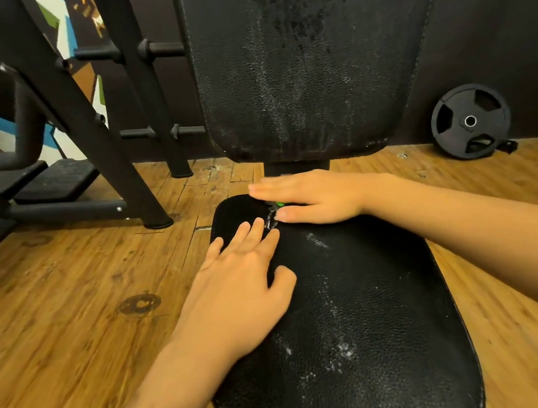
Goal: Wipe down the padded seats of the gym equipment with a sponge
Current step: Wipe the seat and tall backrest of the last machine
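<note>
— Both forearms come in bare from the bottom edge, cut off by the frame. What are they over?
— They are over the seat pad (364, 328), black and grained, with pale specks and smears on it. Its near end runs out of the picture.
— And the left hand (246, 276)?
— It lies flat on the pad's left side, palm down. The fingers are straight and a little spread, the thumb is out to the side, and it holds nothing.
— The right hand (315, 197)?
— It reaches across the far end of the pad, fingers stretched out and pointing left, pressing flat on the sponge (279, 204). The fingers are straight and close together, not curled round it.
— How much of the sponge shows?
— Only a sliver of bright green between fingers and thumb. The rest is hidden under the palm, so its shape cannot be told. White flecks sit beside it; foam or scuffing, I cannot tell.
— What stands around?
— The backrest (302, 60) rises just beyond the right hand, black and mottled with pale marks. The wooden floor (69, 318) lies on both sides. A weight plate (470, 122) leans on the dark wall at right, well apart. At left stands a dark machine frame (94, 124) with slanted posts and a foot plate (50, 179) low down.
— Is anything blocked?
— The right hand covers most of the gap between seat and backrest.
</note>
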`<act>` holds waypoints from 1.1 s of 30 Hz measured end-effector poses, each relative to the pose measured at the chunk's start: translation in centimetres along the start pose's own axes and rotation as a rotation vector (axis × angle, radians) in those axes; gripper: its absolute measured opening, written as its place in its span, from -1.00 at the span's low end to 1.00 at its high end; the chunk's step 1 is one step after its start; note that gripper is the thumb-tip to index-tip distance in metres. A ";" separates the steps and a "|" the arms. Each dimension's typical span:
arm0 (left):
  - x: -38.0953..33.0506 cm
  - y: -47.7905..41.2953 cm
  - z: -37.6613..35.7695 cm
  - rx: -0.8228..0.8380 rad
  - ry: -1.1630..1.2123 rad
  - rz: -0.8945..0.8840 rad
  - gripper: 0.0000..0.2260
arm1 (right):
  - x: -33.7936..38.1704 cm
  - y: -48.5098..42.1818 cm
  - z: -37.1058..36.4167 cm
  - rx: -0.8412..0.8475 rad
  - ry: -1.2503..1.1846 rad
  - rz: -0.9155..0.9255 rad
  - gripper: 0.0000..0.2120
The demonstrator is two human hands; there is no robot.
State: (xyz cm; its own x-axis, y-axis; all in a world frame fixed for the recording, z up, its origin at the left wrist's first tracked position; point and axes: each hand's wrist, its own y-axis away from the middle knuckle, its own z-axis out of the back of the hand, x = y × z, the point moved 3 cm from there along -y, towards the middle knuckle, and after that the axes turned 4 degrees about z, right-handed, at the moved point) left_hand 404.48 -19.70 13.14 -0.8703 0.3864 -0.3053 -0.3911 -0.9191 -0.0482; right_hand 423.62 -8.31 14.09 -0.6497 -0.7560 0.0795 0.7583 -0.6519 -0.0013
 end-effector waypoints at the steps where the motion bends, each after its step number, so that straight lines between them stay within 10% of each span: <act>1: 0.1 0.0 0.0 0.003 0.003 -0.001 -0.45 | -0.2 1.4 0.0 -0.005 -0.008 0.000 -0.29; 19: -0.3 0.2 0.1 0.011 -0.013 0.004 -0.47 | 2.7 10.2 -0.8 -0.014 -0.040 -0.428 -0.39; 33: -0.1 0.3 -0.1 0.000 0.025 -0.002 -0.47 | 9.3 9.0 -1.5 -0.031 -0.067 -0.386 -0.33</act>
State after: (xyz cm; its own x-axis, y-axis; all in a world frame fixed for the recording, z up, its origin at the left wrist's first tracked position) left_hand 404.41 -20.04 13.07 -0.8617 0.3860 -0.3293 -0.3926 -0.9184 -0.0490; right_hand 424.38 -21.30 13.33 -0.8813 -0.4497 0.1453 0.4560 -0.8899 0.0116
